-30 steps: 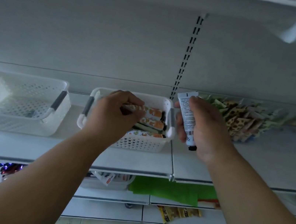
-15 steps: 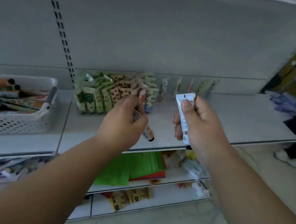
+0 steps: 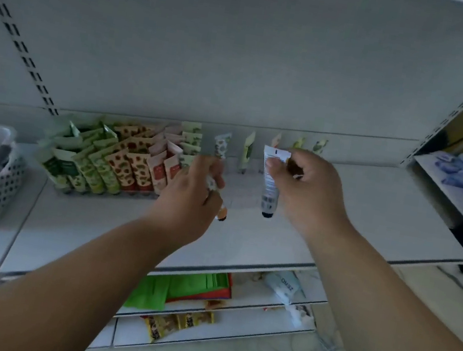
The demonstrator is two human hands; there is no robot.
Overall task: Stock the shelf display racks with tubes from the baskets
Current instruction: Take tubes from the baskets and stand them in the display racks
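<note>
Carrying stock to the rack: I note the right hand (image 3: 306, 193) gripping a white black-capped plastic tube (image 3: 269, 181), the left hand (image 3: 190, 199) pinching a smaller orange-tipped tube (image 3: 221, 214), both above the white shelf (image 3: 368, 221). Next, I judge, each needs slotting upright beside the patterned standing tubes (image 3: 123, 164).
</note>
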